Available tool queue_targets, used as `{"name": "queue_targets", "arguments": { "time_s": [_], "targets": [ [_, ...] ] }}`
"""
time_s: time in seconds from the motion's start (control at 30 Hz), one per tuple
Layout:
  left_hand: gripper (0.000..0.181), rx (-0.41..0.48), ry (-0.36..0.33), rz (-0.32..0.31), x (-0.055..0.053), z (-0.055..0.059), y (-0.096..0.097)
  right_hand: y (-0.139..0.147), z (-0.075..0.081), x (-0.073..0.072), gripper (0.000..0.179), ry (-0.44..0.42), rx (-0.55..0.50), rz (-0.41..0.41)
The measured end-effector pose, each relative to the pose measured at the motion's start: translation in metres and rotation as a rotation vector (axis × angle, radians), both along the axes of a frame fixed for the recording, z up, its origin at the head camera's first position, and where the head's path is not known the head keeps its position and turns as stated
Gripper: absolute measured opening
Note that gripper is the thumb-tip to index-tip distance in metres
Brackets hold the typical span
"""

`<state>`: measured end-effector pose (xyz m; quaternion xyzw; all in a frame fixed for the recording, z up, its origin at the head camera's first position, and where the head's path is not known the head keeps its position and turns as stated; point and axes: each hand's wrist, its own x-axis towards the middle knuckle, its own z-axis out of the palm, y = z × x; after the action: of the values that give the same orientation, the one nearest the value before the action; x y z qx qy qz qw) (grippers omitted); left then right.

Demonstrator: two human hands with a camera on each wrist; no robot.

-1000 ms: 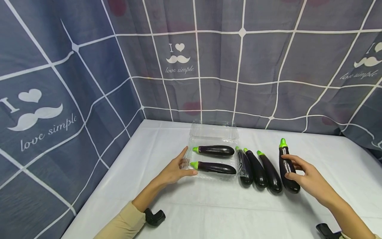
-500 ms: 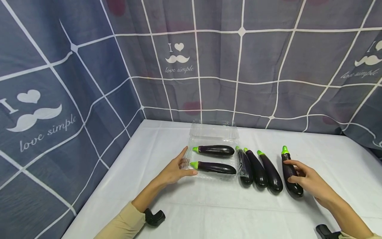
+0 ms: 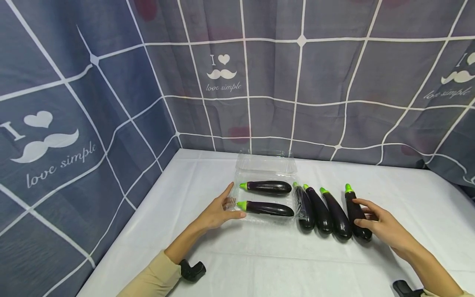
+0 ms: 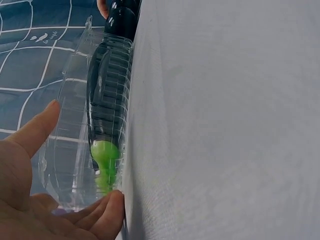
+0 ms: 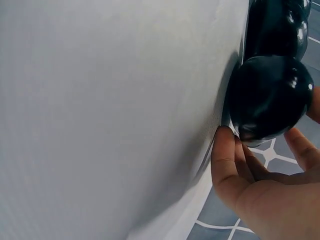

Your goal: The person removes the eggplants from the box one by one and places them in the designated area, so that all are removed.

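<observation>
In the head view, a clear container (image 3: pixel 265 197) lies on the white worktop (image 3: pixel 259 268), close to its back edge and nearer the back left corner than the back right; its lid (image 3: pixel 266 165) is folded toward that edge. A rear eggplant (image 3: pixel 270 187) and a front eggplant (image 3: pixel 270 208) lie inside, stems left. The left hand (image 3: pixel 217 212) rests at the container's left end, thumb and fingers spread. Toward the worktop's right edge, the right hand (image 3: pixel 387 227) grips the rightmost eggplant (image 3: pixel 354 211) round its middle, beside three eggplants (image 3: pixel 320 212) in a row.

In the left wrist view, the fingers brace the thin wall; a light touch should steady it without bending it.

In the right wrist view, the fingers curl about the glossy eggplant, one fingertip low by the worktop; whether the eggplant bears on the worktop cannot be told. An even, unhurried hold should prevent slipping or nudging its neighbour.
</observation>
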<state>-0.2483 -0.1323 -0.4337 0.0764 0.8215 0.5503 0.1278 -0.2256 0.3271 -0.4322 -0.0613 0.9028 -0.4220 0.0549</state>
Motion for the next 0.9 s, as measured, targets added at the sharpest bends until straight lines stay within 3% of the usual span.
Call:
{"name": "queue_targets", "arguments": {
  "time_s": [0.6,0.9],
  "targets": [
    [0.108,-0.005,0.007,-0.020,-0.0016,-0.0026,-0.0018,-0.0027,0.0001,0.0023,0.059,0.088,-0.049,-0.025],
    [0.107,0.002,0.007,-0.009,0.0002,-0.0011,-0.0006,-0.0035,-0.0015,0.0037,0.057,0.102,-0.011,-0.044]
  ]
}}
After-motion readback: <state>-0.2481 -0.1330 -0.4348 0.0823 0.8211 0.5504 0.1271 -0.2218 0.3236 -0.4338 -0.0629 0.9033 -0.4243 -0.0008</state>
